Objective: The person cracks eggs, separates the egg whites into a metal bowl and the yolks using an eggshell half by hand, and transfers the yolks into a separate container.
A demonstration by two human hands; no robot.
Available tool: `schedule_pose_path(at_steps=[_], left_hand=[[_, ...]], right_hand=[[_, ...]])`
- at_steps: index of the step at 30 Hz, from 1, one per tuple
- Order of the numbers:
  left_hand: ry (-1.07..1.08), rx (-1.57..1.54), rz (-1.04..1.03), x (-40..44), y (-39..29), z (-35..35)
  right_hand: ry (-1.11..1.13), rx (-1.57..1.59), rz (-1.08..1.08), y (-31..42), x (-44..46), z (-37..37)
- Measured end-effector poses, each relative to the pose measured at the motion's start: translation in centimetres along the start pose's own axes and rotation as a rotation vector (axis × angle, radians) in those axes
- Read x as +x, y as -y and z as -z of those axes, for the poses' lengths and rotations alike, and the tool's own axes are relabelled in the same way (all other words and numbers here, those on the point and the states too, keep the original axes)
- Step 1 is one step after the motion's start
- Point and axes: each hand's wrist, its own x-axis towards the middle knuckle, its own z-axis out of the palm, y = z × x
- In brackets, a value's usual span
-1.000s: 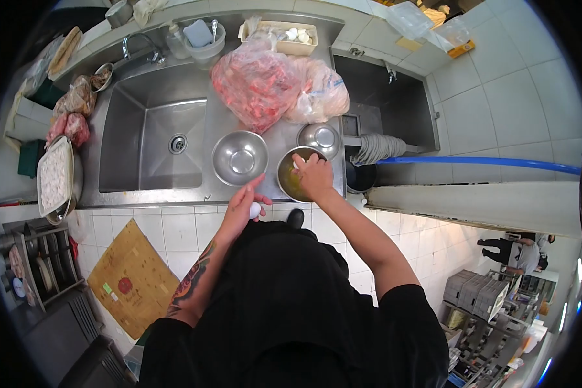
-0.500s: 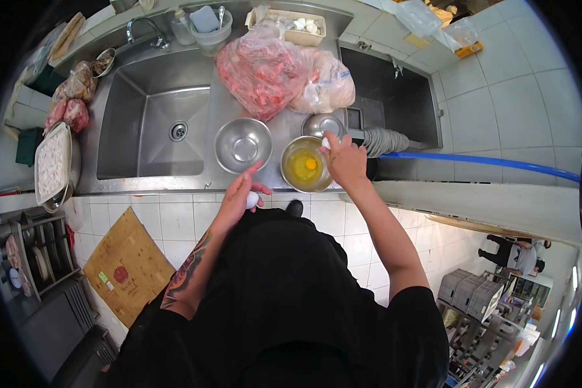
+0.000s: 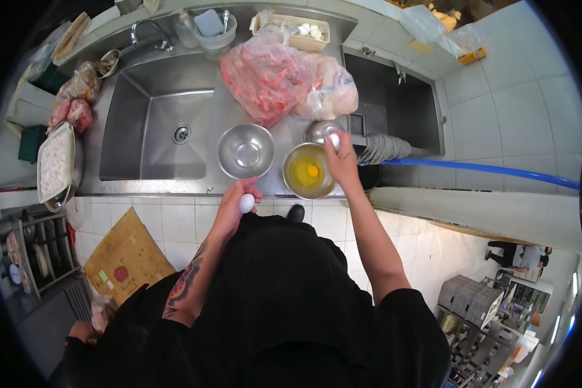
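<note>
Cupping egg (image 3: 246, 204), left hand (image 3: 231, 205), bowl (image 3: 307, 149) (yolk (image 3: 313, 171) inside)

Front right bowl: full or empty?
Partly filled: a yolk and egg white lie in the bowl, its metal showing around them.

The right hand (image 3: 343, 154) has been drawn out of the metal mixing bowl (image 3: 307, 149), now just to its left, with the white eggshell (image 3: 334, 140) carried along. The egg yolk (image 3: 313, 171) beside that hand has been uncovered. Well outside the left hand (image 3: 231, 205), another person's hand (image 3: 82, 331) has been brought into view.
</note>
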Motion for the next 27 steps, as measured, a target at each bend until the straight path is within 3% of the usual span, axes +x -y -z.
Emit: schedule_pose_path(at_steps=[6,7,11,13,15,16,18,19,21,25,27], left_hand=[[-0.03,-0.136,0.034,-0.1,-0.9,-1.0],[-0.021,-0.128,0.038,-0.1,-1.4,-1.5],[0.015,-0.116,-0.038,0.3,-2.1,-2.9],[0.022,-0.169,-0.082,0.5,-2.7,-3.6],[0.061,-0.163,-0.104,1.0,-2.8,-4.1],[0.097,-0.158,-0.126,1.2,-2.9,-4.4],[0.099,-0.182,-0.124,2.1,-2.4,-4.9],[0.106,-0.201,-0.119,2.8,-2.2,-5.5],[0.138,-0.213,-0.142,3.9,-2.1,-7.4],[0.316,-0.206,-0.127,5.0,-2.6,-12.7],[0.427,-0.129,-0.099,5.6,-2.3,-14.2]], right_hand=[[-0.109,0.403,0.018,7.4,19.2,1.9],[-0.03,0.516,-0.077,8.5,22.2,2.1],[-0.098,0.701,-0.289,8.1,27.5,2.1],[-0.1,0.308,-0.278,7.4,26.0,2.5],[-0.128,-0.113,0.236,0.9,22.2,0.9],[-0.009,-0.059,0.227,2.5,17.3,1.8],[0.271,0.261,-0.173,3.9,8.4,1.3],[0.268,0.322,-0.311,4.7,4.0,0.5],[0.29,0.325,-0.08,4.2,-2.2,-0.8],[0.294,0.383,-0.101,6.8,-6.9,0.6],[0.132,0.534,-0.155,5.9,-7.5,1.3]])
